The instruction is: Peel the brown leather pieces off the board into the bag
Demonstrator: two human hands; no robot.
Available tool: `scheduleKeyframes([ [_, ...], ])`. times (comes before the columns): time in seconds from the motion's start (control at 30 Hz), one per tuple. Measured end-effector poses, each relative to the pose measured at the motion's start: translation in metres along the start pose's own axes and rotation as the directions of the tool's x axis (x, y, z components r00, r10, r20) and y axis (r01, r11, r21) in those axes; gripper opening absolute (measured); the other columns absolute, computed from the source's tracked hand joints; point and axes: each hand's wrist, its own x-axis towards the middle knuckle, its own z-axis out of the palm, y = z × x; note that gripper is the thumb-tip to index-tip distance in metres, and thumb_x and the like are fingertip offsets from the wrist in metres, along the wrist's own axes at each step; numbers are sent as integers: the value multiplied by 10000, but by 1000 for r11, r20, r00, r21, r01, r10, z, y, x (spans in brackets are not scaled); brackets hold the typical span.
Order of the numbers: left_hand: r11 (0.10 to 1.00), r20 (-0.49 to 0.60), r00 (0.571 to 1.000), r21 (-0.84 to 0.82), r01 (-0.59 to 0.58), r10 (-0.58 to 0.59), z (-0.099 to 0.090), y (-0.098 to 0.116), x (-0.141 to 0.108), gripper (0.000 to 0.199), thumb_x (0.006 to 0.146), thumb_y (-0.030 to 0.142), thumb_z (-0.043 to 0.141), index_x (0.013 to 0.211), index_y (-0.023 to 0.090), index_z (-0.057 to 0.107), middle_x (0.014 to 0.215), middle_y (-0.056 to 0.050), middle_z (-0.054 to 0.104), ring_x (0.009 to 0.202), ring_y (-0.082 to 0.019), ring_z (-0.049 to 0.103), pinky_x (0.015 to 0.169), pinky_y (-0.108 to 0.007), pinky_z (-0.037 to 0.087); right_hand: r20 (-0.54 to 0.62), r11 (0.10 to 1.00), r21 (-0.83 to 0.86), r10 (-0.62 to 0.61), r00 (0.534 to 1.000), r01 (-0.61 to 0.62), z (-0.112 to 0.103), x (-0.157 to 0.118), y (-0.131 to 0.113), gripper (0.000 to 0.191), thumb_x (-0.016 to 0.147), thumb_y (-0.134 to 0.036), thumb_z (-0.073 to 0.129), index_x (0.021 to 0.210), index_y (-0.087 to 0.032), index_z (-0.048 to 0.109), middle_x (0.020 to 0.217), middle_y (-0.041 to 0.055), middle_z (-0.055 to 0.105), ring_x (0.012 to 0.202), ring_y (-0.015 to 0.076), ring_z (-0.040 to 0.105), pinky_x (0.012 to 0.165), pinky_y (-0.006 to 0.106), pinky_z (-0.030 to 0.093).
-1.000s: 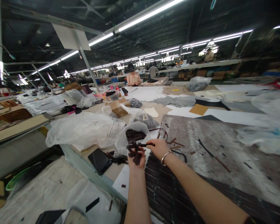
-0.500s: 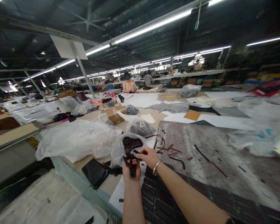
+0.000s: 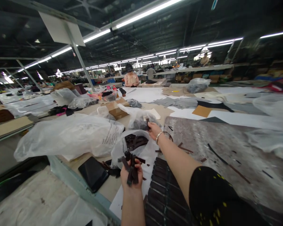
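Note:
My left hand (image 3: 125, 178), palm up, is closed around a bunch of short dark brown strips (image 3: 132, 172), their ends sticking out in several directions. Beyond it stands an open clear plastic bag (image 3: 153, 150) with more dark strips (image 3: 135, 142) inside. My right hand (image 3: 155, 130) pinches one short dark strip (image 3: 147, 123) upright, past the bag's right rim and in front of a second, grey-looking filled bag (image 3: 138, 122). Below my right forearm, rows of dark strips (image 3: 166, 191) lie side by side; the arm hides part of them.
A mottled brown board (image 3: 202, 138) with loose strip scraps lies to the right. At left are a large plastic bag (image 3: 70, 135) and a black tablet-like object (image 3: 93, 174). A cardboard box (image 3: 118, 108) stands farther back. Across the table sits a person (image 3: 131, 78).
My right hand has moved away from the bunch, up and forward, carrying a strip. My left hand has stayed low with the bunch, now slightly nearer me. The view has shifted a little.

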Motion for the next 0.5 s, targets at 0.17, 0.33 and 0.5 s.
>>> scheduleKeyframes([
  [0.17, 1000, 8, 1000, 15, 11, -11, 3, -1, 5, 130, 800, 79, 373, 813, 122, 495, 772, -53, 514, 612, -90, 548, 389, -113, 420, -21, 999, 25, 38, 999, -37, -7, 11, -22, 177, 732, -258, 622, 742, -185, 461, 652, -39, 540, 595, 87, 550, 568, 210, 467],
  [0.33, 998, 55, 997, 48, 50, -52, 3, -6, 4, 132, 783, 57, 386, 824, 131, 488, 753, -42, 527, 596, -83, 555, 394, -111, 420, -107, 999, -20, 35, 994, -37, -63, -32, -34, 137, 774, -250, 569, 753, -185, 451, 613, -48, 525, 456, 52, 465, 452, 170, 417],
  [0.5, 994, 84, 995, 102, 51, -59, 1, -6, -3, 166, 778, 58, 384, 851, 151, 501, 762, -44, 539, 598, -87, 561, 403, -112, 419, -111, 988, -117, 89, 990, -102, -139, -114, -41, 167, 759, -320, 582, 740, -162, 531, 589, -35, 515, 457, 47, 429, 428, 153, 369],
])
